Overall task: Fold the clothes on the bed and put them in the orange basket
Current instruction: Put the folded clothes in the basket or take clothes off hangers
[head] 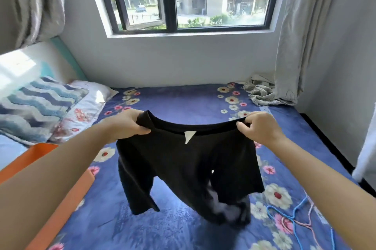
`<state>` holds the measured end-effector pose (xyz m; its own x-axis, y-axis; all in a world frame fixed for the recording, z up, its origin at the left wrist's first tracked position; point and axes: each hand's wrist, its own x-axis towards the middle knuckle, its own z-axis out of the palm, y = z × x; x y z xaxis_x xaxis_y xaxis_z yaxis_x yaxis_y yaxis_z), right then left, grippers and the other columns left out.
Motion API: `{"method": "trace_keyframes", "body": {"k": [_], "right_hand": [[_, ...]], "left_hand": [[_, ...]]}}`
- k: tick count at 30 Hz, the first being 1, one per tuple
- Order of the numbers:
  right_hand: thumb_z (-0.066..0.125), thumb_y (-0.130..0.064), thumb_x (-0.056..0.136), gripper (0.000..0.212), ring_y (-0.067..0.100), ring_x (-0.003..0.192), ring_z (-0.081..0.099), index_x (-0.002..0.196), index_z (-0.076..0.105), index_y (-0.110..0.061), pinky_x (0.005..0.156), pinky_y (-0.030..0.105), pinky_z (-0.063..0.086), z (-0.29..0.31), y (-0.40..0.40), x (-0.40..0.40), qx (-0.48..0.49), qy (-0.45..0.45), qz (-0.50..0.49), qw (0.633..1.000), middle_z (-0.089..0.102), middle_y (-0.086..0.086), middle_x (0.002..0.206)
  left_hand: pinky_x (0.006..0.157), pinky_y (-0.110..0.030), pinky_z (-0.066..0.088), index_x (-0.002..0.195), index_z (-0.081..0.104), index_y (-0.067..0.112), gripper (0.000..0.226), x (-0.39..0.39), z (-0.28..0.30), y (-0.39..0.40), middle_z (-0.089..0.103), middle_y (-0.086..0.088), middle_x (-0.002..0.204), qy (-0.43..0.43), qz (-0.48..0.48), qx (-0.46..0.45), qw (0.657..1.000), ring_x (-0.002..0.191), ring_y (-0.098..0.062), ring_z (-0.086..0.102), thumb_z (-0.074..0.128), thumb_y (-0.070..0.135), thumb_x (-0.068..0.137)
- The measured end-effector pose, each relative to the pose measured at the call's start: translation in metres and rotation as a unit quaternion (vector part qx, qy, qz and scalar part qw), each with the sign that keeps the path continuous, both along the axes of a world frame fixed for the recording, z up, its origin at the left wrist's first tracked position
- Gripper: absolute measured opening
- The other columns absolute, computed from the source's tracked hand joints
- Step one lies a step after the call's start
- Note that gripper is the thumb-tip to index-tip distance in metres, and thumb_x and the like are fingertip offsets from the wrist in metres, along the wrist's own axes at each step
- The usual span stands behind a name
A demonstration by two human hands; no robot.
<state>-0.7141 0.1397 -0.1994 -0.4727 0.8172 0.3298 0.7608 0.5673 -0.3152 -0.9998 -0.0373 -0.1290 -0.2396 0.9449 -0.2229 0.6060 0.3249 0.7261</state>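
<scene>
Basket (67, 199) left on bed (183, 99) (pillows (40, 107) behind it).

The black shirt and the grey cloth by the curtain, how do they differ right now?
The black shirt is held up above the bed, stretched by its neckline between the left hand and the right hand; the grey cloth lies crumpled in the bed's far right corner, untouched. The shirt is plain black with a white label; the cloth is pale grey. The shirt hangs spread open; the cloth is bunched. Neither is folded.
</scene>
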Motion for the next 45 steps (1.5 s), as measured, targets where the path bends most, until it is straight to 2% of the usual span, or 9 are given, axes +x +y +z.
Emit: {"method": "trace_keyframes", "body": {"k": [8,12,15,20,24,28,31,37,45], "right_hand": [[0.076,0.006,0.064,0.035,0.021,0.055,0.038,0.06,0.046,-0.009,0.052,0.026,0.025,0.051,-0.052,-0.019,0.134,0.152,-0.052,0.978,0.041,0.006,0.056],[0.057,0.008,0.075,0.028,0.036,0.081,0.054,0.103,0.059,0.003,0.069,0.036,0.038,0.093,-0.048,-0.025,0.085,0.151,-0.084,0.981,0.062,0.021,0.082],[0.053,0.006,0.077,0.016,0.042,0.083,0.059,0.087,0.066,0.008,0.071,0.036,0.041,0.118,-0.043,-0.025,0.162,0.121,-0.059,0.978,0.063,0.028,0.084],[0.046,0.003,0.09,0.022,0.007,0.072,0.051,0.083,0.053,-0.017,0.062,0.008,0.035,0.159,-0.059,-0.024,0.018,0.362,0.045,0.931,0.055,-0.001,0.078],[0.038,-0.001,0.093,0.032,-0.008,0.059,0.045,0.078,0.048,-0.027,0.052,0.005,0.032,0.166,-0.072,-0.023,-0.026,0.41,0.089,0.907,0.049,-0.009,0.073],[0.041,0.004,0.091,0.029,-0.003,0.076,0.052,0.084,0.057,-0.019,0.068,0.001,0.035,0.16,-0.087,-0.016,-0.03,0.24,0.139,0.96,0.056,-0.014,0.082],[0.05,-0.02,0.089,0.022,0.011,0.077,0.057,0.073,0.066,-0.022,0.074,0.02,0.042,0.153,-0.099,-0.017,-0.165,0.06,0.191,0.966,0.063,-0.001,0.077],[0.077,-0.076,0.021,0.068,0.009,0.055,0.059,0.058,0.067,-0.02,0.058,0.024,0.047,0.15,-0.114,-0.021,-0.438,-0.25,0.27,0.82,0.064,-0.007,0.06],[0.076,-0.032,0.041,0.023,0.012,0.061,0.065,0.06,0.073,-0.019,0.056,0.021,0.051,0.132,-0.094,-0.031,-0.495,-0.179,0.28,0.803,0.069,-0.002,0.065]], "left_hand": [[0.077,-0.012,0.039,0.075,0.059,0.044,0.049,-0.007,0.025,-0.022,0.061,0.005,0.086,0.159,0.022,0.31,0.937,0.085,-0.013,0.056,0.063,-0.005,0.081],[0.082,-0.028,0.042,0.108,0.068,0.01,0.024,-0.006,0.049,-0.02,0.056,-0.003,0.089,0.23,0.044,0.36,0.903,0.084,-0.023,0.055,0.061,0.001,0.086],[0.087,-0.029,0.04,0.117,0.063,0.01,0.03,-0.001,0.063,-0.02,0.063,-0.011,0.105,0.239,0.091,0.383,0.888,0.098,-0.027,0.057,0.053,0.002,0.09],[0.089,-0.022,0.037,0.116,0.06,0.007,0.025,0.001,0.091,-0.019,0.062,-0.006,0.103,0.115,0.16,0.428,0.882,0.103,-0.027,0.057,0.047,0.008,0.095],[0.07,-0.017,0.036,0.099,0.066,0.004,0.037,-0.014,0.103,-0.041,0.064,-0.006,0.075,0.303,0.056,0.422,0.853,0.075,-0.018,0.06,0.055,0.037,0.088],[0.065,-0.001,0.036,0.074,0.062,0.051,0.012,-0.032,0.108,-0.072,0.059,0.028,0.059,0.313,-0.124,0.237,0.911,0.07,0.017,0.054,0.065,0.056,0.064],[0.055,-0.002,0.037,0.07,0.057,0.041,0.021,-0.026,0.099,-0.079,0.058,0.018,0.064,0.37,-0.18,0.034,0.911,0.061,0.017,0.053,0.075,0.03,0.074],[0.067,-0.015,0.042,0.065,0.052,0.032,0.024,-0.024,0.085,-0.087,0.054,0.018,0.063,0.372,-0.192,-0.21,0.883,0.059,0.005,0.051,0.07,0.027,0.079],[0.077,-0.024,0.052,0.091,0.062,0.012,0.017,-0.054,0.064,-0.081,0.07,0.002,0.087,0.147,-0.136,-0.234,0.951,0.082,-0.011,0.067,0.066,0.0,0.08]]}}
